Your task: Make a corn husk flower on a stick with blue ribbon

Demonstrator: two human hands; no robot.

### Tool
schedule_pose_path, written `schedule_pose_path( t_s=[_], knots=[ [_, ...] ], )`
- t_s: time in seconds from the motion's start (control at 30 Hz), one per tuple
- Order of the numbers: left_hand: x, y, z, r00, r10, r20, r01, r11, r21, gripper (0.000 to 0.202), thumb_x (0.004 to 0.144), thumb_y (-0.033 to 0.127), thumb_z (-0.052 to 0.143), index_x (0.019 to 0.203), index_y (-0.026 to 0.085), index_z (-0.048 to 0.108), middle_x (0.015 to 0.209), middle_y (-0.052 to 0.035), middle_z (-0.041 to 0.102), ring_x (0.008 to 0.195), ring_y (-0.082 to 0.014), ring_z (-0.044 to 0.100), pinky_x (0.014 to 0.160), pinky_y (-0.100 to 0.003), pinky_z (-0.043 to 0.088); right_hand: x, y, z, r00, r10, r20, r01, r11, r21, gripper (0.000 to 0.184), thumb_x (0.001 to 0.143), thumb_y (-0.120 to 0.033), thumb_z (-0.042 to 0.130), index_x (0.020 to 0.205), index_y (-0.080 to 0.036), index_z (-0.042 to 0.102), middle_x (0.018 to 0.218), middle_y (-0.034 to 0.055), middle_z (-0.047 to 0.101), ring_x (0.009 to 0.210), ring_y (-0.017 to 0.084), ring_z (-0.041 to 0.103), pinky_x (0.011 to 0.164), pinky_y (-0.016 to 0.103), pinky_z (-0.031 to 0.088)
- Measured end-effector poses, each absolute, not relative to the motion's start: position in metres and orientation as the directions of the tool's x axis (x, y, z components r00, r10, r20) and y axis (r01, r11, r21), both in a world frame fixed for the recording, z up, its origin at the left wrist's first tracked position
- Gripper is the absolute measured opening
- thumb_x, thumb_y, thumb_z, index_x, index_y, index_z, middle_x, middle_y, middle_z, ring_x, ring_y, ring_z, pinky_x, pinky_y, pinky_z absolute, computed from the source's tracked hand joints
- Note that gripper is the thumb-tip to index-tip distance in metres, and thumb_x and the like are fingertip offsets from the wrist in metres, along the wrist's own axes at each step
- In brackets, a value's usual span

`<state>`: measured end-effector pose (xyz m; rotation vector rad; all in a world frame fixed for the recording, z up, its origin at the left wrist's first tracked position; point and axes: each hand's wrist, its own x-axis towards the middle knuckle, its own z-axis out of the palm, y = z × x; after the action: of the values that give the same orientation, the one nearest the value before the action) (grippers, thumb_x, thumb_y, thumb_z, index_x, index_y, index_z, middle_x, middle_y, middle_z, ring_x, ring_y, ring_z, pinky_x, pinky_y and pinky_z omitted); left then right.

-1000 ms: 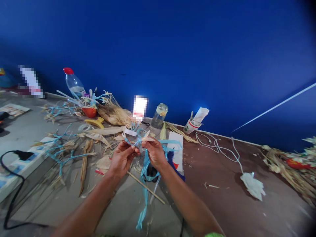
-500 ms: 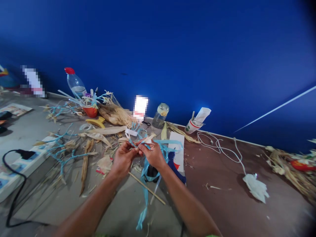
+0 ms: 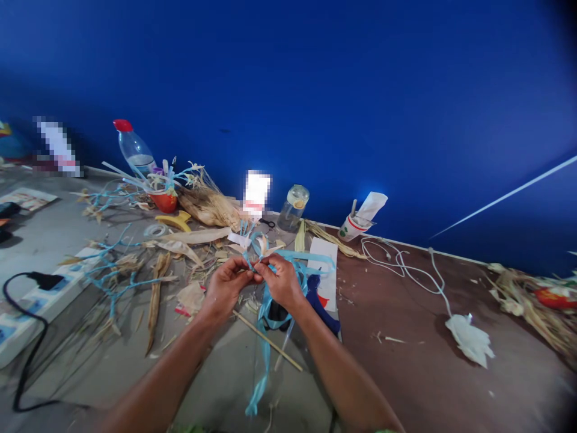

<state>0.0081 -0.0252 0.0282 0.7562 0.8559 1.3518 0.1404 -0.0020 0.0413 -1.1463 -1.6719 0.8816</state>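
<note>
Behind the grip, a blue wall (image 3: 342, 90) rises from the table (image 3: 419, 373). Rt of the grip: white cable (image 3: 406, 267), well apart. Left of it: husks (image 3: 155, 294) w/ blue-wrapped stems. Beyond it: bottle (image 3: 131, 147), jar (image 3: 293, 207), paper cup (image 3: 351, 227). Centre: left hand (image 3: 224, 287) and right hand (image 3: 283, 281), fingertips meeting, both pinched shut on a small husk flower (image 3: 262, 245) bound w/ blue ribbon (image 3: 265, 337); flower sits just above the fingertips, off the table. Ribbon hangs below the grip, tail reaching the table near a thin stick (image 3: 268, 341).
</note>
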Motion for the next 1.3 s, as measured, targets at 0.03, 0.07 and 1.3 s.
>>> schedule_pose_path(
  t_s=[0.03,0.07,1.3],
  knots=[
    [0.009,-0.025,0.029,0.015,0.996,-0.091,-0.493,0.086,0.866,0.021,0.064,0.018,0.073,0.079,0.015,0.057,0.069,0.0011,0.066,0.061,-0.0100,0.063,0.066,-0.023,0.051,0.140,-0.002,0.041,-0.170,0.946,0.278,0.310,0.319,-0.896,0.013,0.078,-0.028,0.056,0.071,-0.019,0.062,0.077,0.0026,0.064,0.077,0.017,0.059,0.075,0.028,0.043],
    [0.009,-0.025,0.030,0.010,0.995,-0.099,-0.484,0.092,0.871,0.021,0.064,0.018,0.073,0.078,0.015,0.057,0.068,0.0013,0.066,0.060,-0.0099,0.062,0.065,-0.023,0.051,0.140,-0.003,0.040,-0.175,0.946,0.274,0.314,0.317,-0.895,0.014,0.078,-0.028,0.055,0.071,-0.018,0.062,0.076,0.0025,0.064,0.076,0.016,0.059,0.074,0.027,0.043],
    [0.006,-0.021,0.023,0.006,0.999,-0.036,-0.357,0.036,0.933,0.020,0.061,0.021,0.071,0.073,0.016,0.055,0.060,0.0030,0.060,0.055,-0.0101,0.056,0.057,-0.023,0.045,0.132,-0.013,0.045,-0.169,0.984,0.059,0.246,0.100,-0.964,0.021,0.069,-0.025,0.049,0.053,-0.017,0.060,0.054,0.0001,0.059,0.057,0.013,0.053,0.059,0.023,0.041]
  ],
)
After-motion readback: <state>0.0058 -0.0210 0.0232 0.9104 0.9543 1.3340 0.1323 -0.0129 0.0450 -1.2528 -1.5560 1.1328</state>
